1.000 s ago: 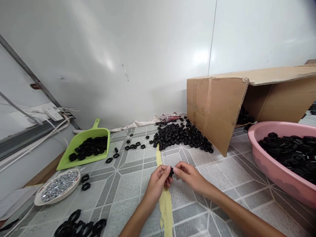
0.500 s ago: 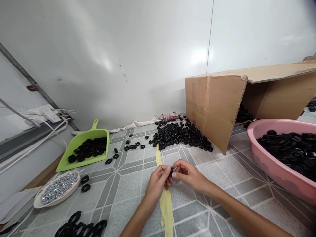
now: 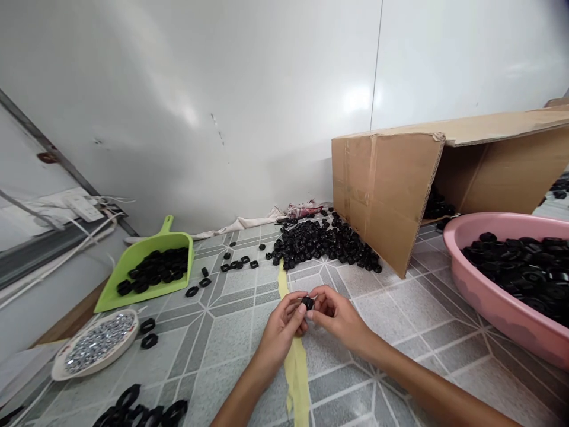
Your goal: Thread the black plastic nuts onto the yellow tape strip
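Observation:
Between my two hands, above the tiled-pattern floor, is a small black ring-shaped part [image 3: 307,303]. My left hand [image 3: 287,320] pinches it between thumb and fingers. From the other side my right hand [image 3: 335,311] closes on it with thumb and index finger, its other fingers curled. The fingers cover much of the part. Beyond the hands lies a heap of similar black parts [image 3: 311,240], with several loose black rings [image 3: 237,264] to its left. A strip of yellow tape [image 3: 296,367] runs along the floor beneath my hands.
At left, a green dustpan [image 3: 178,240] holds black rings, and a white dish [image 3: 128,341] holds small shiny metal pieces. More black rings [image 3: 142,412] lie front left. A cardboard box [image 3: 382,196] and a pink basin [image 3: 462,276] of black parts stand at right, a white wall [image 3: 267,101] behind.
My hands stay together around the black part, which is turned slightly and shows more between the fingertips. The view has shifted a little to the right.

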`<action>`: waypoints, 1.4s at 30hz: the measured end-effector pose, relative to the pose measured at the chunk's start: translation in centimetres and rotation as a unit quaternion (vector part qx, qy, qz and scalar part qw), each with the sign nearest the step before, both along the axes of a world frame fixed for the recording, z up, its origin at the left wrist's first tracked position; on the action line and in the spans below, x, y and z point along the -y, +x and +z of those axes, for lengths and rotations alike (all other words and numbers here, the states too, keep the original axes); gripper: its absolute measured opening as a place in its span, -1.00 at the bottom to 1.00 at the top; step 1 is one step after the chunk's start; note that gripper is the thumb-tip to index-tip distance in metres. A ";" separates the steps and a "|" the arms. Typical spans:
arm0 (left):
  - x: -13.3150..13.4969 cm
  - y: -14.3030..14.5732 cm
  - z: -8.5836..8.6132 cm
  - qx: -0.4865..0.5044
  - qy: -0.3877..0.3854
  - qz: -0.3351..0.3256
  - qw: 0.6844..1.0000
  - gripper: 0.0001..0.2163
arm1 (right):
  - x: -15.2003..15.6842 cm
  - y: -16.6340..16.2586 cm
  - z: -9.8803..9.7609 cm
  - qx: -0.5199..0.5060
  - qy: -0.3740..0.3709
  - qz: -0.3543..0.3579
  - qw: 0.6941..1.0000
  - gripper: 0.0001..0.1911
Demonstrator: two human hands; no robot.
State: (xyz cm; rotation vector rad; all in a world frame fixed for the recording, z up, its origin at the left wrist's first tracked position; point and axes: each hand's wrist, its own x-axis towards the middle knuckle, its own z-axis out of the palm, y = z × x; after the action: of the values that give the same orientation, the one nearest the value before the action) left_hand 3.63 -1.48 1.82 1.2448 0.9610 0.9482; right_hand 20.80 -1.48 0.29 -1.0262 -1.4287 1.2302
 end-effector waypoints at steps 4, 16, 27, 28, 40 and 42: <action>0.1 0.2 0.1 -0.005 -0.003 0.015 1.000 -0.61 | 0.1 0.0 0.1 -0.002 0.006 0.000 1.000 -0.74; -0.1 0.5 -0.1 -0.028 0.004 0.060 0.998 -0.63 | -0.2 0.2 -0.3 0.007 -0.001 0.002 1.000 -0.69; -0.3 0.3 -0.6 -0.020 0.013 0.057 0.998 -0.65 | -0.1 0.2 0.1 0.006 0.002 0.022 1.000 -0.72; -0.3 0.3 -0.7 -0.022 0.014 0.054 0.998 -0.65 | 0.0 0.3 0.1 0.006 0.003 0.027 1.000 -0.72; -0.1 0.4 -0.8 -0.046 0.054 0.019 0.997 -0.59 | 1.1 0.0 1.2 0.102 0.002 0.046 0.994 -0.67; 0.0 0.3 -0.7 -0.038 0.053 0.019 0.998 -0.61 | 1.3 -0.1 1.2 0.101 -0.012 0.046 0.994 -0.65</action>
State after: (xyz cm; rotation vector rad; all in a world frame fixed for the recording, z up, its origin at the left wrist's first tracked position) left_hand 3.93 -1.51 1.08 1.3648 1.0084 0.9989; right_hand 20.71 -2.75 1.47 -1.1381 -1.6349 1.2391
